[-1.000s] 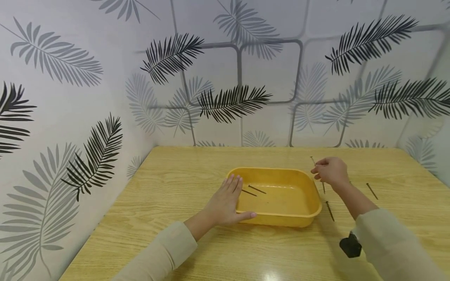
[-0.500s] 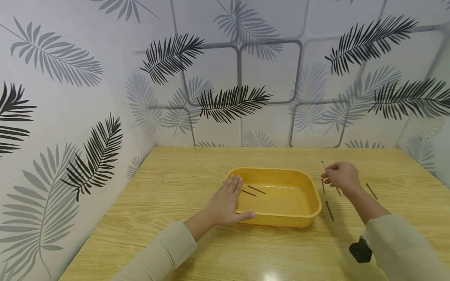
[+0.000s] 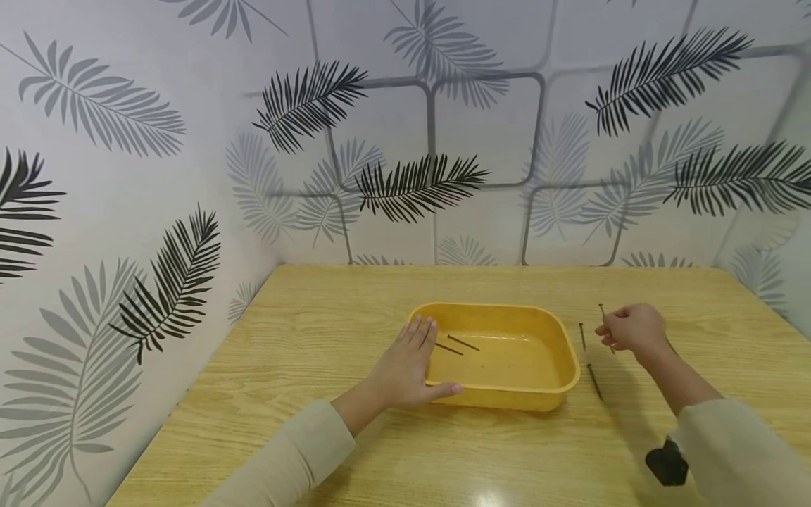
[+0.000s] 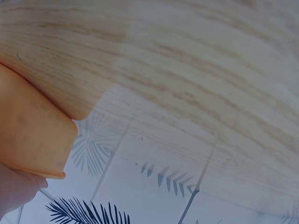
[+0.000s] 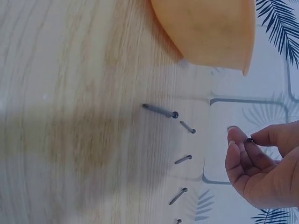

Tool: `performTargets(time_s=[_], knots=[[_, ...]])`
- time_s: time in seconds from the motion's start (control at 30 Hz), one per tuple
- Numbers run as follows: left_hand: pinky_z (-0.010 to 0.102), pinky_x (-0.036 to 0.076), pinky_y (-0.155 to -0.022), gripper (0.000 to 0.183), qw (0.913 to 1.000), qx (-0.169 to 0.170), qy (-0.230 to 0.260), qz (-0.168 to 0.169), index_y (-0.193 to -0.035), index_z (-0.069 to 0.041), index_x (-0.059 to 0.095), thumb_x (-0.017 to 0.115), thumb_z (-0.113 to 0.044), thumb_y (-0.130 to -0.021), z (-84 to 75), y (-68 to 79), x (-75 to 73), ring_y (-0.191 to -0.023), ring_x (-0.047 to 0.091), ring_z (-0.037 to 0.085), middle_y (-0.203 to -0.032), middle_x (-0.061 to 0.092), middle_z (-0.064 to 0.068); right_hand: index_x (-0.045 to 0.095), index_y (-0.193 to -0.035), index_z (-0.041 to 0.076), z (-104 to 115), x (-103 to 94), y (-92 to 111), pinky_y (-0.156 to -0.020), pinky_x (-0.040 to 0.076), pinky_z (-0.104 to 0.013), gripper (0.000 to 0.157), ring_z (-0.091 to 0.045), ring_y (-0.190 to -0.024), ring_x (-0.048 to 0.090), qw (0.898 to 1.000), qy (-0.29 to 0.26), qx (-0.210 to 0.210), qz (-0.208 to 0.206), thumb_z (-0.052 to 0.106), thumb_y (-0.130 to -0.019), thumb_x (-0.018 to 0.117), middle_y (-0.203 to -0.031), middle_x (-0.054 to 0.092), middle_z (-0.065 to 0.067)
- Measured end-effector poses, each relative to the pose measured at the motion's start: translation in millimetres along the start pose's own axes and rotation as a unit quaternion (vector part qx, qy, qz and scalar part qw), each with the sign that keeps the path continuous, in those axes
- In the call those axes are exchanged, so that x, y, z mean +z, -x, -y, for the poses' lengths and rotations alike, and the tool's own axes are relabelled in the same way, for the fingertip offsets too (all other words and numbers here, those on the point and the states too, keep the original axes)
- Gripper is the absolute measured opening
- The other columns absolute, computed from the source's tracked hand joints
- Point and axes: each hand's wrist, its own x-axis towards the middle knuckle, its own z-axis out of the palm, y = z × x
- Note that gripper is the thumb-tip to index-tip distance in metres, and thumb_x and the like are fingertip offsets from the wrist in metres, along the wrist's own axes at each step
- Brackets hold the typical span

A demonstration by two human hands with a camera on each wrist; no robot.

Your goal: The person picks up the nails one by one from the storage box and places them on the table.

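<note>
A yellow plastic tray (image 3: pixel 500 398) stands on the table with two dark nails (image 3: pixel 463 342) lying inside near its left end. My left hand (image 3: pixel 405 366) rests over the tray's left rim, fingers straight and thumb along the front side. To the right of the tray, my right hand (image 3: pixel 636 327) pinches a nail (image 3: pixel 601 310) between thumb and fingertips, held above the table; in the right wrist view only a small dark end of it shows. Several loose nails (image 5: pixel 160 110) lie on the table below and beside this hand, some partly hidden by the hand and wrist in the head view.
A light wood-grain table (image 3: pixel 304 331) carries everything. Behind it and on the left rises a wall (image 3: pixel 393 232) with a feather-leaf pattern. A black object (image 3: pixel 667 462) sits at the right sleeve's cuff.
My right hand has moved to the right and nearer to me, away from the tray, still pinching the nail. The left hand and the tray have stayed in place.
</note>
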Motion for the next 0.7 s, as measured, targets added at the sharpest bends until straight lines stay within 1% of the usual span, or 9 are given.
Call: performTargets(time_s=[0.23, 0.4, 0.47, 0.53, 0.63, 0.7], knots=[[0.042, 0.014, -0.117, 0.098, 1.0, 0.001, -0.002, -0.002, -0.146, 0.006, 0.014, 0.038, -0.068, -0.087, 1.7, -0.9, 2.3, -0.144, 0.009, 0.033, -0.154, 0.015, 0.022, 0.06, -0.1, -0.021, -13.2, -4.8, 3.2, -0.059, 0.057, -0.032, 0.04, -0.01, -0.057, 0.063, 1.0, 0.024, -0.003, 0.007, 0.013, -0.093, 0.042, -0.065, 0.07, -0.007], [0.042, 0.014, -0.117, 0.098, 1.0, -0.002, -0.002, 0.002, -0.146, 0.005, 0.014, 0.04, -0.068, -0.087, 0.8, -0.5, 1.3, -0.144, 0.009, 0.033, -0.154, 0.015, 0.021, 0.067, -0.075, -0.011, -21.0, -8.2, 6.0, -0.054, 0.053, -0.028, 0.038, -0.012, -0.053, 0.061, 0.999, 0.045, 0.005, 0.017, 0.014, -0.09, 0.042, -0.06, 0.068, -0.002], [0.042, 0.014, -0.118, 0.097, 1.0, -0.005, -0.002, 0.005, -0.147, 0.004, 0.013, 0.041, -0.067, -0.087, 0.1, -0.2, 0.2, -0.144, 0.009, 0.033, -0.154, 0.015, 0.021, 0.065, -0.064, -0.004, -23.8, -9.1, 7.3, -0.052, 0.05, -0.026, 0.038, -0.012, -0.051, 0.059, 0.998, 0.056, 0.003, 0.023, 0.014, -0.09, 0.042, -0.06, 0.068, -0.002], [0.042, 0.014, -0.118, 0.097, 1.0, -0.006, -0.002, 0.007, -0.147, 0.004, 0.013, 0.041, -0.067, -0.087, -0.5, 0.0, -0.4, -0.144, 0.009, 0.033, -0.154, 0.015, 0.021, 0.059, -0.057, 0.002, -27.0, -9.7, 9.3, -0.052, 0.049, -0.026, 0.038, -0.013, -0.051, 0.059, 0.997, 0.066, -0.003, 0.028, 0.014, -0.089, 0.042, -0.059, 0.068, -0.003], [0.042, 0.014, -0.117, 0.097, 1.0, -0.004, -0.001, 0.007, -0.147, 0.005, 0.013, 0.041, -0.066, -0.087, -1.0, 0.3, -0.8, -0.144, 0.009, 0.033, -0.154, 0.015, 0.021, 0.053, -0.053, 0.008, -32.3, -11.3, 11.5, -0.053, 0.049, -0.026, 0.039, -0.013, -0.052, 0.059, 0.995, 0.086, -0.014, 0.04, 0.015, -0.09, 0.041, -0.06, 0.067, -0.002], [0.042, 0.014, -0.117, 0.097, 1.0, -0.003, -0.001, 0.008, -0.146, 0.005, 0.013, 0.041, -0.066, -0.087, -1.3, 0.7, -1.0, -0.144, 0.009, 0.034, -0.154, 0.015, 0.022, 0.051, -0.053, 0.009, -35.4, -12.3, 12.5, -0.053, 0.047, -0.027, 0.039, -0.013, -0.052, 0.057, 0.993, 0.103, -0.019, 0.045, 0.015, -0.09, 0.041, -0.061, 0.068, -0.003]])
